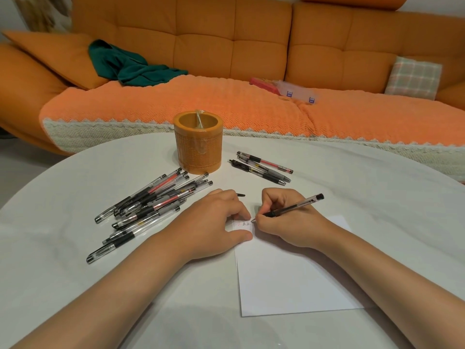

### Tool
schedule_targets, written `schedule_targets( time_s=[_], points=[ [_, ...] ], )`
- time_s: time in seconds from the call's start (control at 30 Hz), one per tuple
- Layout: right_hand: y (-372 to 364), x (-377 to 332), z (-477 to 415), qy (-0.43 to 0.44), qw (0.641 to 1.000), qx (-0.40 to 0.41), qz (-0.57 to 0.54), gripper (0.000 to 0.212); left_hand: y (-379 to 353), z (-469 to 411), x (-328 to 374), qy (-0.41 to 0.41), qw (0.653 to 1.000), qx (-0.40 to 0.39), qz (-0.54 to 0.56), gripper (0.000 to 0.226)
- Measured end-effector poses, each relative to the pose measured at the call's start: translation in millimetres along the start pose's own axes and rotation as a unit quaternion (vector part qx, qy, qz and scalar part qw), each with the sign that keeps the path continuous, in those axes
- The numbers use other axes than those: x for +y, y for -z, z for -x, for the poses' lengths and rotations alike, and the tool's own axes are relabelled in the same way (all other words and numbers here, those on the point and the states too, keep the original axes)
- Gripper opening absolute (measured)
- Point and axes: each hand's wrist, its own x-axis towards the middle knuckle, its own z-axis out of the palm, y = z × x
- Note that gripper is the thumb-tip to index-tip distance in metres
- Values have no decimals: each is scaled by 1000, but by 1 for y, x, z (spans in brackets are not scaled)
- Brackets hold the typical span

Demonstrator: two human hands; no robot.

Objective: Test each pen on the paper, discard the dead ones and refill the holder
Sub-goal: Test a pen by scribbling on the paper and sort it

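White table point(75, 192) before an orange sofa point(226, 46) is carrying the work. Nearer than the holder point(198, 144), the right hand point(284, 220) is pinching a pen point(293, 208), tip touching the paper point(289, 280), trying its ink. The left hand point(214, 222) is pressing the sheet's corner with relaxed fingers, steadying it. A pile of pens point(148, 205), probably untested, is lying left of the holder.

1. This is a home living room: a long orange tufted sofa point(234, 41) fills the far side.
2. A quilted orange seat cover point(201, 107) with a pale lace edge lies over its seat.
3. An orange cushion point(50, 56) leans at far left, and a checked pillow point(412, 78) at far right.
4. A green garment point(130, 65) lies crumpled on the seat at left.
5. A round white bench point(75, 197) stands near, just in front of the sofa.
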Motion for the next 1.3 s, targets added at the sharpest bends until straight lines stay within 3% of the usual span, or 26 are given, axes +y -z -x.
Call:
schedule_targets(
  time_s=[1.3],
  points=[
    [0, 7, 0, 27, 1000, 8, 10, 24, 0, 1, 2, 4, 1000, -4, -5, 32]
  ],
)
